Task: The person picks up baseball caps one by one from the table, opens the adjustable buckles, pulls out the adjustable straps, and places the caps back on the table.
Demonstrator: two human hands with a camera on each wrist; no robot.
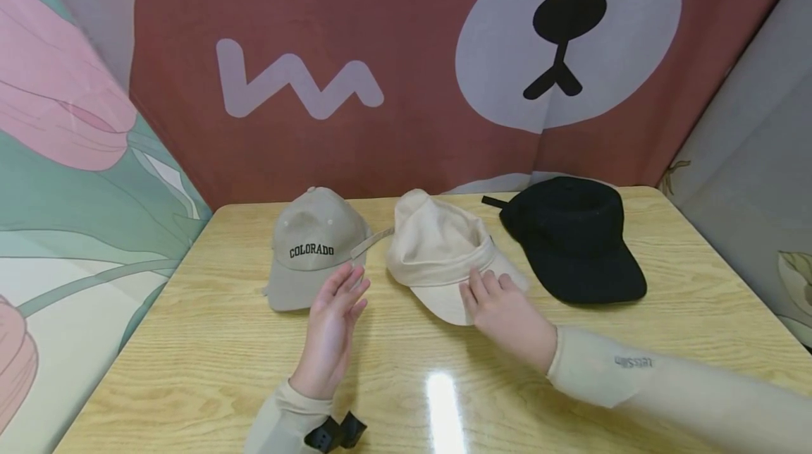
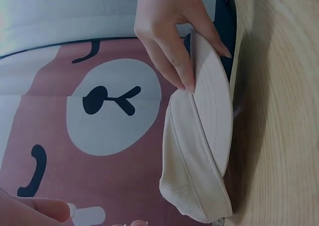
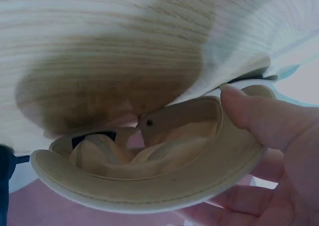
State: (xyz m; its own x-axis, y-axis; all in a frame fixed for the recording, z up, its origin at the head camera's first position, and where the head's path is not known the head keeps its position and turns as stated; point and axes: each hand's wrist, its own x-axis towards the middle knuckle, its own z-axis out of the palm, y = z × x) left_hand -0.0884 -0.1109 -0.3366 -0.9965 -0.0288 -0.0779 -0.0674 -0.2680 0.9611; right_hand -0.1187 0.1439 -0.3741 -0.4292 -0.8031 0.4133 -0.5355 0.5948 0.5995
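Observation:
My right hand [image 1: 507,309] pinches the brim of a cream cap [image 1: 438,246]. In the right wrist view the thumb [image 3: 234,109] lies on the brim's underside and the fingers are over its top; the cap's hollow inside faces the camera. The left wrist view shows the cream cap [image 2: 192,161] tilted, its brim lifted off the table. My left hand [image 1: 333,330] is raised with fingers extended and holds nothing. It is in front of a grey-beige cap [image 1: 314,228] marked COLORADO, whose right brim edge it partly hides.
A black cap [image 1: 571,239] sits at the right, its strap [image 1: 493,201] pointing left. Between the grey and cream caps runs a light strap [image 1: 372,242]. The wooden table [image 1: 190,376] backs onto a reddish bear-print cloth [image 1: 406,151]. Patterned fabric hangs at both sides.

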